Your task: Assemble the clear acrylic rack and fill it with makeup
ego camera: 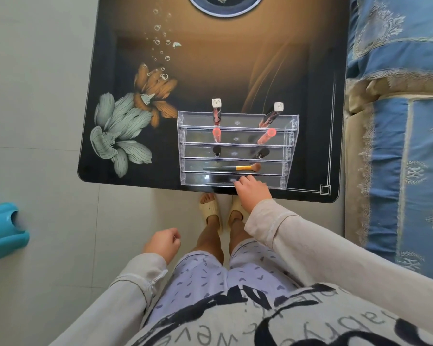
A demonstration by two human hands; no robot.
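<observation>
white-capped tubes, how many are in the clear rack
2, both in the back tier of the rack: the left tube stands nearly upright, the right tube tilts with its cap to the right. None looks hidden.

A dark glass-topped table (pixel 210 71) printed with flowers stands on pale floor tiles (pixel 35 96), with blue patterned bedding (pixel 398 121) at right and a teal object (pixel 3 231) near left.
</observation>
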